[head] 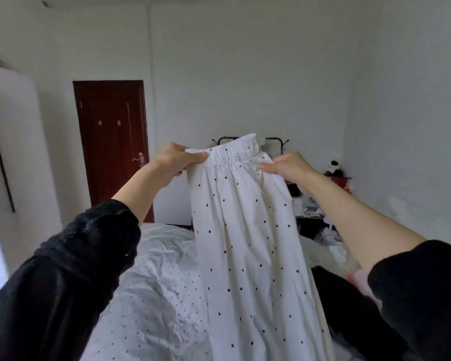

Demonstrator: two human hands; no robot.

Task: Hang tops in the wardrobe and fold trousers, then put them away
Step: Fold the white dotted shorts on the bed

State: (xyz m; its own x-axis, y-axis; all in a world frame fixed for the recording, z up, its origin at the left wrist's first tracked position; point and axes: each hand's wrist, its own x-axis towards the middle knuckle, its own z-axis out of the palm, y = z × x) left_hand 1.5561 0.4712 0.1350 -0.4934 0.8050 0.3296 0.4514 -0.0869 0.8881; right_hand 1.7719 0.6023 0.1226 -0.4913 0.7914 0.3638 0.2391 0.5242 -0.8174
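Trousers (245, 230) waistband between both hands' fingers (198, 158).

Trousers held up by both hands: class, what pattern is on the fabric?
White with small dark dots, on the trousers, in the head view.

The trousers (248, 230) are white with small dark dots. The door (112, 142) is dark red. Both sleeves (84, 256) are black.

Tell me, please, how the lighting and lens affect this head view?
Head view: soft even daylight; bright glare at the left edge; wide-angle bending of the wardrobe; trousers sharp; clutter behind the right hand blurry.
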